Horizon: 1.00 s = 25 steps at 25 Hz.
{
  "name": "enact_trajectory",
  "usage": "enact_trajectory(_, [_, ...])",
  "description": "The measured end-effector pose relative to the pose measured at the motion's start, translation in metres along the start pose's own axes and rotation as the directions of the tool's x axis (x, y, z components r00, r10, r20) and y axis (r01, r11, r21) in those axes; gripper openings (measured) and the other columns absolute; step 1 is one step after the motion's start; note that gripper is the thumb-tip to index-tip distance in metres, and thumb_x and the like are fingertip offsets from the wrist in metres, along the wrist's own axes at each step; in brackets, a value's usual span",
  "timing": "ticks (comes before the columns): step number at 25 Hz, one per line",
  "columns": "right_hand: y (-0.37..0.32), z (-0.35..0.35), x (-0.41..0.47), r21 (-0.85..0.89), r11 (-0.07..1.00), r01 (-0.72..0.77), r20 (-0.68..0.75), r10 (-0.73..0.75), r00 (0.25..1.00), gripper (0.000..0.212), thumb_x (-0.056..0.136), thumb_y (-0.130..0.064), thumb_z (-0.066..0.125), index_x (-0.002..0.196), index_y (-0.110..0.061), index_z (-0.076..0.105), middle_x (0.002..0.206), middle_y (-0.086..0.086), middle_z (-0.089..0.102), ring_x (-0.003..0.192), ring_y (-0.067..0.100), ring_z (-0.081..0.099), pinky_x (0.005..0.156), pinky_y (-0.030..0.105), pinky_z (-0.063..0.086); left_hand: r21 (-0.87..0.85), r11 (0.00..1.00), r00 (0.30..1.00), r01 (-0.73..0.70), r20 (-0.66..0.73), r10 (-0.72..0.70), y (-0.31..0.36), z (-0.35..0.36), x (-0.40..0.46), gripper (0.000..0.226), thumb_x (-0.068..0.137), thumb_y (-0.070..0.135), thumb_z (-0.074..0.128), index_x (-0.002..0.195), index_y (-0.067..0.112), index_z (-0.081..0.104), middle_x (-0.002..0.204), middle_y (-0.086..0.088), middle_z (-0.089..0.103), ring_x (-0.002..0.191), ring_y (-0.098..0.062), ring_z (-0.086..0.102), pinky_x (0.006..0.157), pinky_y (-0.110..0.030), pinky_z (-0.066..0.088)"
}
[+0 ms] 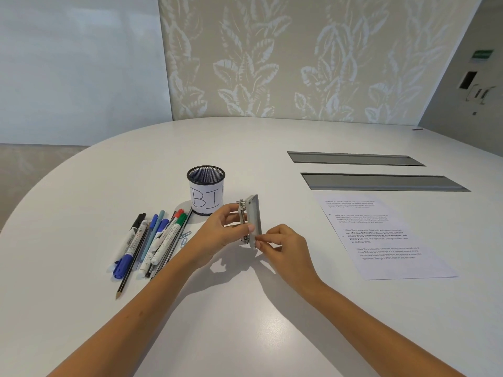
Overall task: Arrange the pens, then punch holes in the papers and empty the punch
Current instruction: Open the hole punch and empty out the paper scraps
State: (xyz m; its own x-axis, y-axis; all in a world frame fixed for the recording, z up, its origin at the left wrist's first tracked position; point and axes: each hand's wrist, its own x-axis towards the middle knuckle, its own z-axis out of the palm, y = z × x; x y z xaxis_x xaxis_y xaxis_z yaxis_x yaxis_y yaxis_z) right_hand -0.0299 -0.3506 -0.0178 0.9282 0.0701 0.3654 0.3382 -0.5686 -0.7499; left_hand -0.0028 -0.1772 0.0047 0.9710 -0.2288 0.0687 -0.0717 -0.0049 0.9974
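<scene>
Pens (152,240) grouped left of L hand (217,229), which grips punch (251,221) w/ R hand (280,246) pinching its base; papers (381,235) right of R hand, emptying into bin (206,190) pending.

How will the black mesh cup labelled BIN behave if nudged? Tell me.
The black mesh cup looks light: thin wire mesh, nothing visible inside, so it would probably slide on the smooth white table. It stands upright, taller than wide, so a high push might tip it. On its side it would likely roll.
</scene>
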Motion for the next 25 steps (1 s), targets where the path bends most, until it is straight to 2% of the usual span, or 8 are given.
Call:
enact_trajectory(4, [-0.003, 0.003, 0.001, -0.082, 0.994, 0.078, -0.023, -0.080, 0.997, 0.012, 0.083, -0.016, 0.070, 0.092, -0.015, 0.078, 0.081, 0.003, 0.063, 0.075, 0.017, 0.061, 0.065, 0.032, 0.052, -0.003, 1.000, 1.000, -0.007, -0.006, 0.007, -0.003, -0.002, 0.002, 0.045, 0.074, 0.018, 0.076, 0.113, 0.029, 0.055, 0.111, -0.002, 0.068, 0.090, -0.007, 0.070, 0.073, -0.022, 0.055])
enact_trajectory(8, [-0.007, 0.005, 0.004, -0.073, 0.996, 0.059, -0.031, -0.061, 0.998, 0.011, 0.082, -0.015, 0.067, 0.084, -0.016, 0.078, 0.081, 0.003, 0.064, 0.076, 0.017, 0.062, 0.068, 0.037, 0.053, 0.003, 1.000, 1.000, -0.006, -0.018, 0.006, -0.003, -0.005, 0.003, 0.049, 0.070, 0.024, 0.076, 0.113, 0.031, 0.055, 0.113, -0.002, 0.068, 0.096, -0.011, 0.069, 0.078, -0.024, 0.055])
enact_trajectory(13, [-0.010, 0.011, 0.005, -0.131, 0.988, 0.080, -0.048, -0.087, 0.995, 0.010, 0.081, -0.018, 0.065, 0.079, -0.014, 0.074, 0.082, 0.002, 0.064, 0.076, 0.017, 0.061, 0.068, 0.037, 0.053, 0.016, 1.000, 0.999, -0.007, -0.036, 0.008, -0.002, -0.006, 0.003, 0.042, 0.079, 0.014, 0.073, 0.114, 0.029, 0.055, 0.112, -0.002, 0.067, 0.091, -0.005, 0.069, 0.072, -0.019, 0.055])
enact_trajectory(17, [-0.010, 0.016, 0.004, -0.196, 0.975, 0.104, -0.057, -0.117, 0.992, 0.011, 0.081, -0.018, 0.064, 0.079, -0.011, 0.072, 0.082, 0.002, 0.063, 0.076, 0.017, 0.059, 0.067, 0.035, 0.052, 0.034, 0.999, 0.999, -0.002, -0.039, 0.004, -0.001, -0.007, 0.002, 0.043, 0.080, 0.014, 0.073, 0.116, 0.026, 0.054, 0.112, -0.002, 0.067, 0.088, -0.002, 0.069, 0.071, -0.018, 0.055])
enact_trajectory(22, [-0.009, 0.012, 0.006, -0.090, 0.995, 0.035, -0.054, -0.040, 0.998, 0.008, 0.079, -0.014, 0.066, 0.080, -0.008, 0.072, 0.080, -0.001, 0.061, 0.072, 0.007, 0.057, 0.067, 0.026, 0.052, 0.030, 0.999, 0.998, 0.010, -0.059, -0.008, 0.001, -0.011, -0.001, 0.044, 0.082, 0.013, 0.071, 0.120, 0.024, 0.051, 0.111, 0.002, 0.066, 0.083, 0.003, 0.068, 0.066, -0.015, 0.054])
enact_trajectory(25, [-0.001, 0.006, 0.005, -0.088, 0.996, 0.015, -0.033, -0.018, 0.999, 0.006, 0.079, -0.011, 0.066, 0.080, -0.010, 0.072, 0.081, -0.001, 0.063, 0.074, 0.009, 0.059, 0.070, 0.025, 0.052, 0.036, 0.999, 0.997, 0.038, -0.063, -0.036, 0.003, -0.015, -0.003, 0.047, 0.083, 0.015, 0.069, 0.123, 0.027, 0.046, 0.109, 0.009, 0.062, 0.088, 0.002, 0.063, 0.066, -0.015, 0.051])
